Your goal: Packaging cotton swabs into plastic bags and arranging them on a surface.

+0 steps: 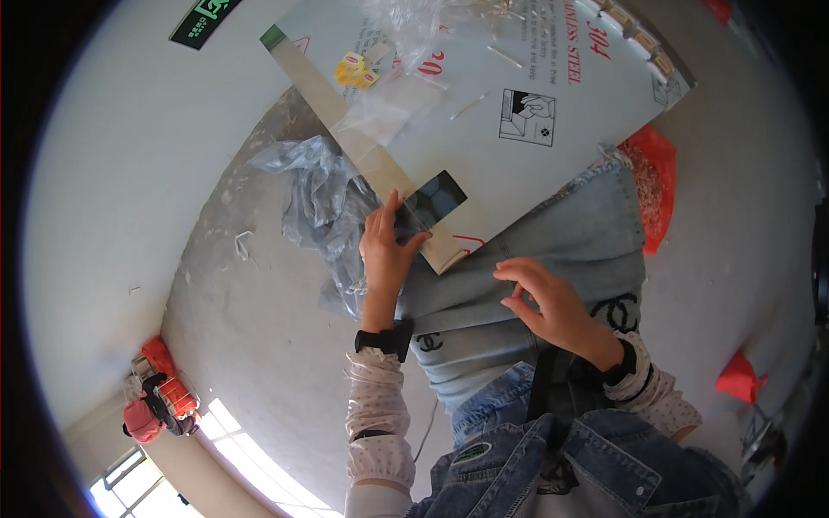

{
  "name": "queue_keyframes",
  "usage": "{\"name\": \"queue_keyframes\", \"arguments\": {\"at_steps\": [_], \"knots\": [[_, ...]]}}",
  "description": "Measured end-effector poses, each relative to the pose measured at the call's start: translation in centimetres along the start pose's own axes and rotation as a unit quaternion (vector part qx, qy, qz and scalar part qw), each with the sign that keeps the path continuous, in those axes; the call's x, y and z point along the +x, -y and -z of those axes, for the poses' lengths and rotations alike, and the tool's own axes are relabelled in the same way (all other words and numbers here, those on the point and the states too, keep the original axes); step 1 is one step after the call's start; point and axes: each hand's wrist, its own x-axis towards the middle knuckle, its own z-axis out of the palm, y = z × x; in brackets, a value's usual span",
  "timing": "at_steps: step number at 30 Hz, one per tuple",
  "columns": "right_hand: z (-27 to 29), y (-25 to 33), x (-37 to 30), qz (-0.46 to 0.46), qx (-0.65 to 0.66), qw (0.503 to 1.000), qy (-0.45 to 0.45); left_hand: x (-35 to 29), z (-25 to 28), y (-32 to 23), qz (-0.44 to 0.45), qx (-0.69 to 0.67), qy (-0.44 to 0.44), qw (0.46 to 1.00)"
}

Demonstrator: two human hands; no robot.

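Observation:
My left hand (389,242) rests at the near left edge of a metal-topped table (535,173), fingers stretched and thumb apart. Between its thumb and fingers runs the pale strip along the edge; a thin clear film seems to lie there, though I cannot make it out well. Beside the fingertips is a dark, shiny square patch (438,197) on the tabletop. My right hand (553,306) hangs above my lap, just off the table corner. Its fingers are bent and the thumb stands apart, with nothing visible in them.
Clear plastic bags (406,34), a yellow printed bundle (352,71) and thin swab-like sticks (467,107) lie on the table. Small packets (637,41) line its far right edge. A crumpled clear bag (324,203) hangs at left; a red bag (654,186) is at right.

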Motion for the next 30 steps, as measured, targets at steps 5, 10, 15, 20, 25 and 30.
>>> {"name": "queue_keyframes", "arguments": {"at_steps": [5, 10, 15, 20, 25, 30], "knots": [[1.3, -0.7, 1.4, -0.007, -0.025, 1.0, -0.013, 1.8, 0.2, -2.9, 0.004, 0.053, 0.008, 0.999], [6.3, -4.1, 7.8, 0.032, -0.128, 0.988, -0.076, 7.3, -2.1, -8.1, -0.008, -0.101, 0.009, 0.995], [9.2, -7.9, 19.4, 0.125, -0.242, 0.959, -0.074, 13.2, -6.9, -6.6, -0.105, -0.019, -0.082, 0.991], [15.7, -11.3, 30.1, 0.03, -0.213, 0.956, -0.198, 14.7, -9.3, -4.6, -0.066, -0.034, -0.057, 0.996], [21.1, -15.6, 44.2, 0.111, -0.445, 0.833, -0.31, 15.4, -9.3, -4.9, -0.053, -0.095, -0.042, 0.993], [28.7, -20.7, 52.1, 0.186, -0.508, 0.759, -0.362, 16.4, -10.1, -6.0, -0.04, -0.123, -0.035, 0.991]]}}
